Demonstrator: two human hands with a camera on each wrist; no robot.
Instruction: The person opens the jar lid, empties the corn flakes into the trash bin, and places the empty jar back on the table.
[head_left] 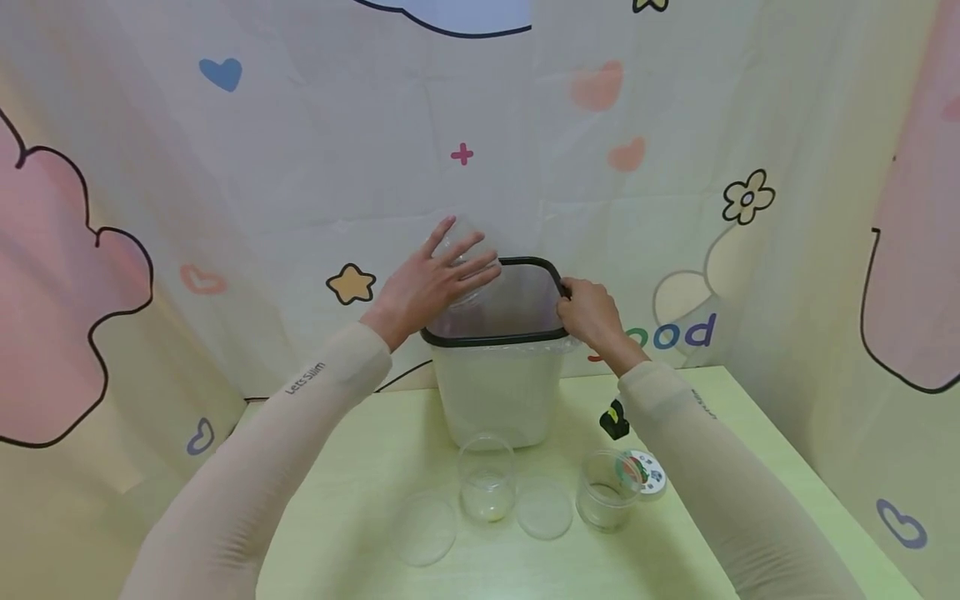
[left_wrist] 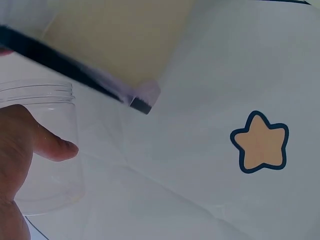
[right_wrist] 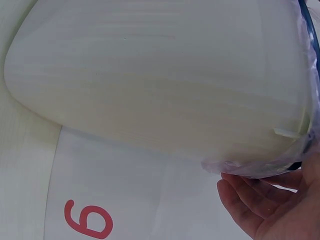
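Note:
My left hand [head_left: 442,279] holds a clear plastic jar [left_wrist: 55,185] by its side, thumb against the wall below the threaded neck. It is at the left side of the white bin [head_left: 495,400], just above the dark rim; fingers partly hide the jar in the head view. With its fingers at the rim and the thin plastic liner [right_wrist: 250,169], my right hand [head_left: 592,317] grips the bin's right side. In front of the bin stand two clear jars, a middle jar [head_left: 487,500] and a right jar [head_left: 606,508].
Two clear round lids lie on the table, a left lid [head_left: 423,533] and a middle lid [head_left: 545,512]. Behind the right jar lies a printed round lid [head_left: 652,475]. A small black-and-yellow object [head_left: 615,419] sits near my right forearm. A patterned curtain [head_left: 360,150] hangs behind the bin.

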